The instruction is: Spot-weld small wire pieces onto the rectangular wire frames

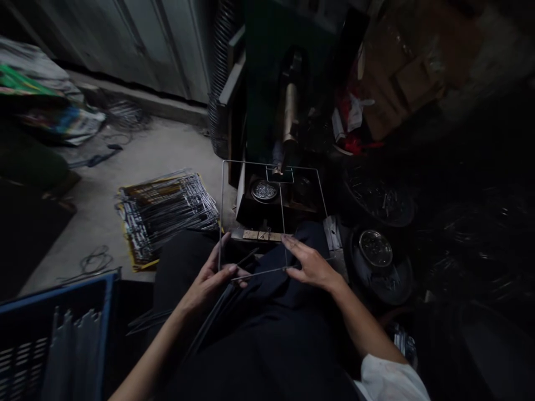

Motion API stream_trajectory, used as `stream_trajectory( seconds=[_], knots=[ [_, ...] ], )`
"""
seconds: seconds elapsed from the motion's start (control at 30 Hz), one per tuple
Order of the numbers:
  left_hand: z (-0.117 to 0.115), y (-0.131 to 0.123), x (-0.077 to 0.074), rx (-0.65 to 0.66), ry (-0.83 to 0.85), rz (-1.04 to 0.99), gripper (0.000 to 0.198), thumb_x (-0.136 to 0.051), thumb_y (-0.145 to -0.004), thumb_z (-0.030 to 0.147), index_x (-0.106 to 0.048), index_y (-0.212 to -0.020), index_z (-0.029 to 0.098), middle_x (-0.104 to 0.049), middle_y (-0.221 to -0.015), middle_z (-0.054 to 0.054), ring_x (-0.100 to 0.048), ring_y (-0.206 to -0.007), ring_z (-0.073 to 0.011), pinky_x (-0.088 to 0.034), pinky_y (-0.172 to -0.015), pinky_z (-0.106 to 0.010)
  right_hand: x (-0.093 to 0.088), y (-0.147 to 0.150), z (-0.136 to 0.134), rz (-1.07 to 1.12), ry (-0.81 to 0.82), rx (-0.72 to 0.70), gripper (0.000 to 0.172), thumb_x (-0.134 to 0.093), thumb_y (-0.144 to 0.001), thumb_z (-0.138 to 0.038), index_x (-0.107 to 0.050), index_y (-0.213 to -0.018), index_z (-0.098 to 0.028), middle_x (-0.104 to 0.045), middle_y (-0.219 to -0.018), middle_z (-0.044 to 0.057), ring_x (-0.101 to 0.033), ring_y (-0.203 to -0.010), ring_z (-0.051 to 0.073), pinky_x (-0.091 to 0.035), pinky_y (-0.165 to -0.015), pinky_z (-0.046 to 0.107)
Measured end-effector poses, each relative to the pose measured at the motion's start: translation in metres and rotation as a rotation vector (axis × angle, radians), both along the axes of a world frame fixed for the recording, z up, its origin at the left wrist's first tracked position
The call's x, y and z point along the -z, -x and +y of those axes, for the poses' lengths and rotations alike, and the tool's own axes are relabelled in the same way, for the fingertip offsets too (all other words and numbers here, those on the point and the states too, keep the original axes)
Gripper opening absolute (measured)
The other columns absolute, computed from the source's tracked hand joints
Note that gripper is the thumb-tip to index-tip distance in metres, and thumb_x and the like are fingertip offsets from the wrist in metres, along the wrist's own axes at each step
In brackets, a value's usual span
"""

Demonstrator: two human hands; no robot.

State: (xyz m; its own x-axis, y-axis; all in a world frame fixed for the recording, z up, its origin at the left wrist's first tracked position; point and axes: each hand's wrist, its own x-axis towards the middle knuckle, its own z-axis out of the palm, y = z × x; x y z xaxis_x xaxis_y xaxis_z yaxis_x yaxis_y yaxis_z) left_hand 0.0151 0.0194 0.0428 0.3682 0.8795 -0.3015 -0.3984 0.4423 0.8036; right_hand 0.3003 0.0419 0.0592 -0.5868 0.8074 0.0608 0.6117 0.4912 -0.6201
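Observation:
A thin rectangular metal wire frame [222, 206] with a rod down its middle reaches from my lap to a machine. My left hand [217, 273] grips its near left corner, thumb along the near wire. Thumb and fingers of my right hand [307, 262] close on the middle rod, near where it meets the near wire. At the far side, a small wire rectangle [293, 176] lies against the frame under the machine's metal electrode arm [290, 111], with a small glow at its tip. Several loose wire rods [213, 312] rest across my lap.
A yellow crate [134, 250] heaped with wire pieces stands on the floor at left. The blue crate [109, 312] nearer holds metal rods. Dishes of small metal parts sit below the electrode [264, 190] and at right [375, 248]. Cardboard [401, 83] leans at back right.

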Motion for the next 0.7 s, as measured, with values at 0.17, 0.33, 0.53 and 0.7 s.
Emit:
stream_trajectory(
  seconds=[0.17,0.33,0.53,0.7],
  knots=[
    [0.005,0.004,0.006,0.01,0.018,-0.011,0.088,-0.063,-0.09,0.03,-0.004,-0.154,0.036,-0.074,-0.081,-0.009,-0.068,-0.069,-0.0229,-0.053,-0.065,-0.032,0.003,0.001,0.002,-0.002,0.033,0.024,0.091,-0.066,-0.079,-0.011,-0.02,-0.156,-0.023,-0.031,-0.158,0.007,-0.031,-0.144,0.022,-0.031,-0.12,0.039],
    [0.009,0.004,0.007,0.009,0.054,-0.002,0.094,-0.065,-0.089,0.03,0.002,-0.154,0.034,-0.073,-0.081,-0.008,-0.067,-0.07,-0.0219,-0.051,-0.066,-0.031,0.005,0.001,0.007,-0.019,0.065,0.02,0.09,-0.067,-0.078,-0.01,-0.022,-0.156,-0.022,-0.033,-0.157,0.008,-0.032,-0.144,0.022,-0.032,-0.119,0.039],
    [0.015,0.002,0.004,0.004,0.058,0.018,0.092,-0.064,-0.089,0.032,0.0,-0.155,0.033,-0.073,-0.079,-0.009,-0.065,-0.066,-0.0209,-0.05,-0.063,-0.029,-0.001,0.002,0.009,-0.011,0.095,0.045,0.094,-0.068,-0.076,-0.006,-0.022,-0.156,-0.024,-0.032,-0.157,0.007,-0.033,-0.143,0.022,-0.033,-0.118,0.039],
    [0.021,0.002,0.005,0.005,0.055,0.003,0.089,-0.063,-0.089,0.031,-0.002,-0.155,0.034,-0.072,-0.075,-0.008,-0.065,-0.066,-0.0211,-0.05,-0.064,-0.029,-0.003,-0.001,0.013,0.015,0.105,0.059,0.098,-0.069,-0.075,-0.002,-0.021,-0.156,-0.026,-0.032,-0.157,0.005,-0.033,-0.143,0.02,-0.032,-0.119,0.036]
  ],
)
